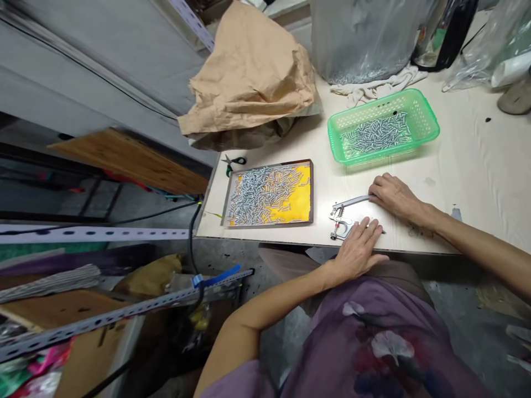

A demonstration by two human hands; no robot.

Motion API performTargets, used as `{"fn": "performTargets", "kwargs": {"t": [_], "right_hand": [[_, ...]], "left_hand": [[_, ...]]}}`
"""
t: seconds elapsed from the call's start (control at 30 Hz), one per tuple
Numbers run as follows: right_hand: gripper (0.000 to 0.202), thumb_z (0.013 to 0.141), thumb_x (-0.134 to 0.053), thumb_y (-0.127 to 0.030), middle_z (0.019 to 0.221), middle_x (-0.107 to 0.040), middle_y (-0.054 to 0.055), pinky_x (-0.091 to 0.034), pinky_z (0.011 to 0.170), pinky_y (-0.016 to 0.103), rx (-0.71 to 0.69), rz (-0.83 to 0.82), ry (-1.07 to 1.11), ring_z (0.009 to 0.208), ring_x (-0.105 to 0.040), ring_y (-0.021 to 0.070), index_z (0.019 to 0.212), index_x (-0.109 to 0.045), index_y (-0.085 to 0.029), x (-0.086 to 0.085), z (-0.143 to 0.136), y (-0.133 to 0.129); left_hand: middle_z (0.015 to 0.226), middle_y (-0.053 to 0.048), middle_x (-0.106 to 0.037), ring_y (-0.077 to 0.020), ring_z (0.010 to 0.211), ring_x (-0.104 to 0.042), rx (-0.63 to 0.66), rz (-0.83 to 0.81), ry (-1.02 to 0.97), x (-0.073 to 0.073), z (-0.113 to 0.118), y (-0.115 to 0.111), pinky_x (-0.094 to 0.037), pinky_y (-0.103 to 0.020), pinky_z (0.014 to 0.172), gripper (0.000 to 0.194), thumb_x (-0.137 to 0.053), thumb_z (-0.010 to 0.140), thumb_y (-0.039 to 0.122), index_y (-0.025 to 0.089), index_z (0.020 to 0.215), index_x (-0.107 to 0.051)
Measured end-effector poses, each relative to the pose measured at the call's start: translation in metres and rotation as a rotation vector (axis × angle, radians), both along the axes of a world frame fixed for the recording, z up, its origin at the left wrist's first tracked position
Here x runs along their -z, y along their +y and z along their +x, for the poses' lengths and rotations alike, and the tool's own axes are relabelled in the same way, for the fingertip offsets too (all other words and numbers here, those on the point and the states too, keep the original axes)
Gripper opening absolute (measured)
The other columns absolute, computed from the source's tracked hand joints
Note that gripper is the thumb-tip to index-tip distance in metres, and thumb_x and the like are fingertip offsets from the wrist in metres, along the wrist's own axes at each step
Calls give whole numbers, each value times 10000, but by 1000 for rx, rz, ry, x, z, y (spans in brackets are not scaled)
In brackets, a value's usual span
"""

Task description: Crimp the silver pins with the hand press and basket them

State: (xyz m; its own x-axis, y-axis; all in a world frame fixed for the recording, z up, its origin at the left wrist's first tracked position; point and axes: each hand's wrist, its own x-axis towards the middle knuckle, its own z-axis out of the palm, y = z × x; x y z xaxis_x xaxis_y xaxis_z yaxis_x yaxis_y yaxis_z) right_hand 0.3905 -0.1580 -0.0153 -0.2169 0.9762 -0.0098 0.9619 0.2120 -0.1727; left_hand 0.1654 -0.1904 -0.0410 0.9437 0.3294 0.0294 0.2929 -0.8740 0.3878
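Observation:
Metal snap-fastener pliers (341,219) lie on the table near its front edge, jaws to the left and handles spread apart. My left hand (359,249) rests with fingers stretched out flat over the lower handle, hiding most of it. At the end of the upper handle, my right hand (392,194) has its fingers bent and closed on the tip. To the left of the pliers lies a shallow tray (312,193) with a yellow bottom, holding many small silvery metal pins. A green plastic basket (425,124) behind the pliers holds more of these pins.
Green-handled scissors (237,161) lie behind the tray's left corner. A large crumpled brown paper bag (253,72) stands at the back left. Farther back are a clear plastic bag (365,41), a white cloth (385,85) and a dark-handled jug (450,36). Metal shelving (124,315) stands left.

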Motion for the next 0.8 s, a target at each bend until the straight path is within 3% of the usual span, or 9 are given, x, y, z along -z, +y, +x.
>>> {"fn": "performTargets", "kwargs": {"t": [0.17,0.23,0.3,0.4,0.53,0.67,0.8], "right_hand": [[161,922,-560,-238,949,-668,119,-283,733,363,32,69,-80,912,-466,253,951,-703,-169,-12,-17,24],[172,919,-565,-218,1018,-669,112,-281,733,358,-79,96,-67,940,-470,250,1005,-713,-200,-20,-36,24],[170,913,-591,-225,1095,-661,85,-295,747,351,-277,87,-33,1016,-478,253,1010,-727,-252,-25,-59,21],[125,896,-628,-237,1142,-651,61,-325,788,355,-521,39,-52,1173,-453,275,867,-748,-255,-24,-90,17],[85,844,-670,-185,1059,-659,79,-354,842,359,-633,54,-73,1203,-452,263,779,-722,-205,-13,-111,20],[105,882,-595,-159,955,-675,75,-399,802,344,-547,171,76,993,-540,214,841,-687,-189,-18,-107,28],[241,983,-431,-227,849,-677,71,-445,743,347,-248,432,320,822,-575,202,931,-663,-187,-57,-70,45]], "left_hand": [[1523,-225,-385,-336,1482,-243,-43,-51,-72,2,4,-1,-260,-568,1178,766,-435,927,618,117,1490,-305],[1509,-238,-397,-353,1471,-261,-37,-68,-86,1,5,-1,-266,-576,1169,775,-449,915,629,106,1476,-336],[1466,-247,-445,-374,1425,-342,-16,-90,-87,0,5,-1,-300,-570,1150,761,-479,901,631,93,1435,-406],[1360,-240,-546,-386,1299,-492,-3,-125,-51,3,6,-2,-390,-553,1089,695,-511,893,619,87,1342,-517],[1294,-235,-599,-386,1257,-536,-18,-122,-16,9,12,-3,-410,-531,1074,721,-502,890,636,61,1325,-530],[1324,-223,-586,-391,1333,-458,-30,-75,-64,7,30,-1,-363,-537,1113,774,-525,866,661,57,1349,-507],[1292,-170,-610,-308,1276,-515,47,43,-211,-10,34,17,-407,-460,1088,467,-529,938,490,127,1218,-617]]}}
